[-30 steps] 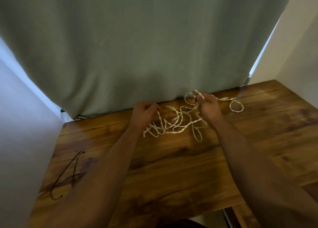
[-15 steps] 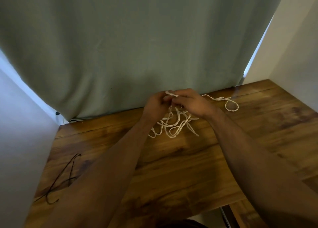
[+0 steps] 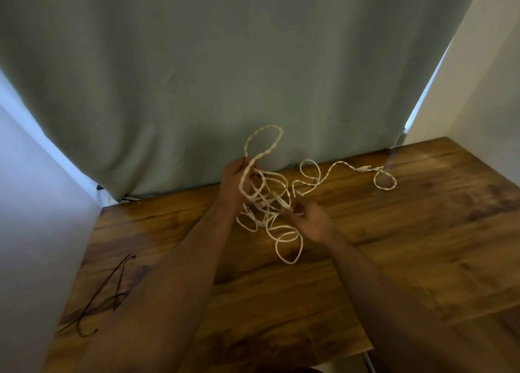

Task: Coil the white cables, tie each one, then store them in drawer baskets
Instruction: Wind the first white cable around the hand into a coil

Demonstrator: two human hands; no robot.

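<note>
On the far table (image 3: 394,246) — 1 tangled white cable (image 3: 271,201). Left hand (image 3: 235,181) grips its raised loop; right hand (image 3: 312,222) pinches strands.

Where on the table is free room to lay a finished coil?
The wooden table is bare on its right, between the right forearm and the wall, and between the two forearms. Crowded: the back centre by the curtain, where the left hand and right hand hold the white cable. A dark string lies front left.
</note>
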